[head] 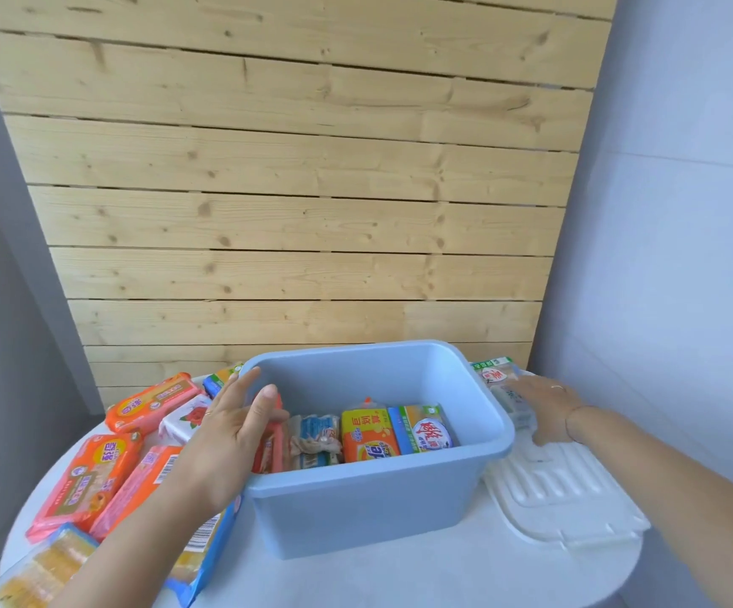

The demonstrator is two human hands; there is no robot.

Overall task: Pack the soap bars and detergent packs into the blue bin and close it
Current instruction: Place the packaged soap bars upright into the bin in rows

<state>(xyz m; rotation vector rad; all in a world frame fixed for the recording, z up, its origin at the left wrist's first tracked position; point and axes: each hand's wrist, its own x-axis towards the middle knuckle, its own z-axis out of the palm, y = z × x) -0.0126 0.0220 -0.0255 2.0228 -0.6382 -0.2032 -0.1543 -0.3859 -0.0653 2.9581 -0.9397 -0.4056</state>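
The blue bin (369, 511) stands open on the white round table, with several soap packs upright inside, among them a yellow one (366, 436) and a blue-green one (424, 430). My left hand (228, 432) rests at the bin's left rim, thumb against a red pack (270, 449) inside the bin; its fingers are apart. My right hand (544, 405) lies flat on a pale soap pack (503, 390) just right of the bin. The white lid (562, 498) lies flat beside the bin on the right. Orange and pink packs (92, 476) lie to the left.
The table (399, 577) is small and round, its edge close on all sides. More packs crowd the left: an orange one (149, 405), a white rose-printed one (186, 416), a blue-edged one (204, 546). A wooden slat wall stands behind.
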